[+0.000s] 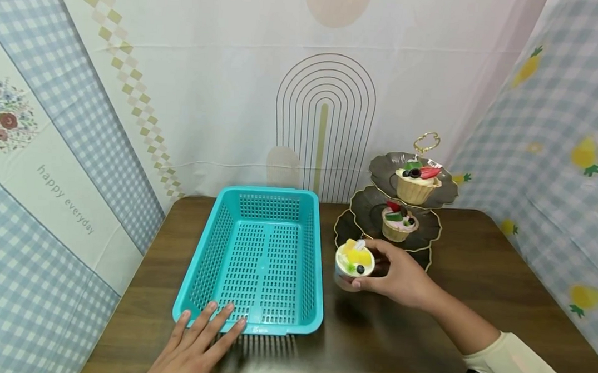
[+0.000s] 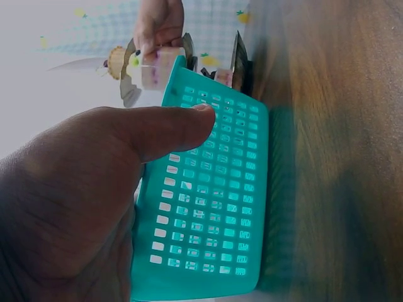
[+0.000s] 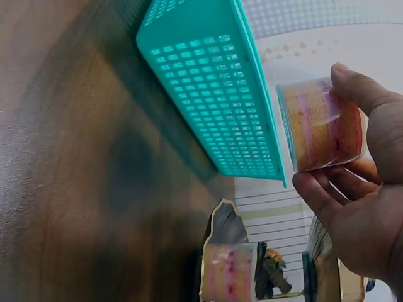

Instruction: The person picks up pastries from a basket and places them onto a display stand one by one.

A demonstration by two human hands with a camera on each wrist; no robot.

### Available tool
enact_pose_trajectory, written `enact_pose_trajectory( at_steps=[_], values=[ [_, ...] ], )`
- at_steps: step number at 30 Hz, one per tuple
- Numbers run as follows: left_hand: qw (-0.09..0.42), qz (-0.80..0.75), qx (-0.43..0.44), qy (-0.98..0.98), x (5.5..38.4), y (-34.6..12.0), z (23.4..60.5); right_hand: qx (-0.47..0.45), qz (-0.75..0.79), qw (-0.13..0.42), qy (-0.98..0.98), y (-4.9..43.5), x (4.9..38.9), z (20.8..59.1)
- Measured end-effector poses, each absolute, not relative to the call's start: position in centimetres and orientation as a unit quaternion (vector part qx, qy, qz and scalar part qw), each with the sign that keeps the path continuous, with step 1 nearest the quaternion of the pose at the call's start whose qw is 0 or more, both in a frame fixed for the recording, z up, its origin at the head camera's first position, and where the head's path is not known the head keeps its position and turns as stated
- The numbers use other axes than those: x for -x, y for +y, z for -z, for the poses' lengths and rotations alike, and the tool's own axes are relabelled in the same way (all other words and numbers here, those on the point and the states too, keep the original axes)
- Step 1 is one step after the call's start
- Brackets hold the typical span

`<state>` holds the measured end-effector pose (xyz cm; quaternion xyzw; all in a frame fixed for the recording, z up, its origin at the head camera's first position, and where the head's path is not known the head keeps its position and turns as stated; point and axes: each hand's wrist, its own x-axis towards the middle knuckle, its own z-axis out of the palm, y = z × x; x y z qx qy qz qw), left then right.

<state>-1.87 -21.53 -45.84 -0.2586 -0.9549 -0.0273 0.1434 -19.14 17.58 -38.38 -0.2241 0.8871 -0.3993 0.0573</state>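
Observation:
My right hand [image 1: 400, 277] grips a clear cup of layered cake [image 1: 354, 261] with yellow fruit and a dark berry on top. In the right wrist view the pink and yellow layers of this cake cup [image 3: 320, 126] show between thumb and fingers, off the table, beside the basket's wall. A turquoise plastic basket [image 1: 262, 268] with slotted walls stands on the table, with nothing inside it. My left hand [image 1: 192, 346] rests on its near rim with fingers spread; the thumb [image 2: 176, 129] lies against the near wall in the left wrist view.
A dark, gold-edged tiered stand [image 1: 365, 211] stands at the back right. It carries a fruit-topped tart [image 1: 413, 188] above and a smaller tart [image 1: 398, 224] below. Another layered cake cup [image 3: 230, 272] sits on its low tier. Patterned cloth [image 1: 222, 111] hangs behind the table.

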Motion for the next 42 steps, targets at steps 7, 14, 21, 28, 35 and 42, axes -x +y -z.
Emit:
enact_pose_trajectory(
  at_steps=[7, 14, 21, 28, 35, 42],
  values=[
    [0.15, 0.032, 0.258, -0.954, 1.9, -21.6, 45.9, 0.211, 0.403, 0.06, 0.889, 18.6, 18.4, 39.4],
    [0.153, 0.036, 0.26, -0.953, 2.0, -21.6, 46.1, 0.201, 0.423, 0.073, 0.881, 19.8, 18.0, 40.9],
    [0.144, 0.032, 0.253, -0.956, 1.9, -21.6, 45.9, 0.188, 0.418, 0.053, 0.887, 21.0, 18.0, 42.4],
    [0.139, 0.036, 0.245, -0.959, 1.9, -21.5, 45.8, 0.168, 0.392, 0.033, 0.904, 22.2, 18.2, 43.3],
    [0.141, 0.039, 0.244, -0.959, 2.0, -21.5, 45.8, 0.141, 0.363, 0.016, 0.921, 23.7, 18.7, 43.7],
    [0.147, 0.038, 0.247, -0.957, 2.0, -21.6, 46.0, 0.125, 0.374, 0.001, 0.919, 24.8, 19.3, 44.2]
  ],
)
